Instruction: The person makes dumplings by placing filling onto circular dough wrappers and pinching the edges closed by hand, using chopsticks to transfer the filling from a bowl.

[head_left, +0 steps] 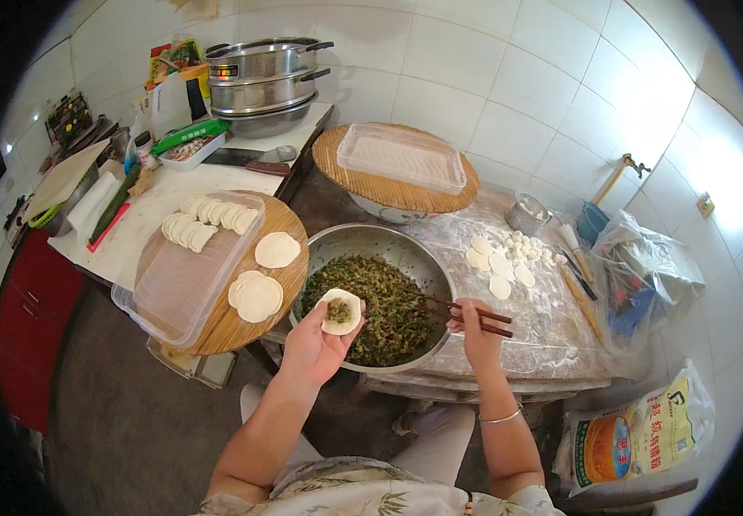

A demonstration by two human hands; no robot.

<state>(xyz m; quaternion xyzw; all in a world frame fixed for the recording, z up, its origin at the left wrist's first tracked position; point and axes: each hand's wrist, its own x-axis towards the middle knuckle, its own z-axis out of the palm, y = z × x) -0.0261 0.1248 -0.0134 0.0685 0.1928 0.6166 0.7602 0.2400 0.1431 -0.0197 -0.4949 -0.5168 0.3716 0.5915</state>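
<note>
On my left hand [316,348] rests a round dumpling wrapper [350,323] with a small heap of green filling [338,310] on it; the fingers cup it from below. My right hand [478,331] grips a pair of brown chopsticks [494,323], whose tips reach into the filling. A large steel bowl [440,267] holds the chopped green and brown filling [371,297], beneath and between both hands. Left of the bowl, flat wrappers [256,297] lie on a round wooden board [217,331]. Folded dumplings [208,217] sit in rows in a clear plastic tray [169,322] there.
Right of the bowl, floured wrappers [500,265] and dough pieces [526,248] lie on the work table [552,344]. A rolling pin [582,303] is beyond them. Behind stands another clear tray [402,157] on a round lid [337,163]. A cleaver [242,160] and stacked steamer [264,77] are back left.
</note>
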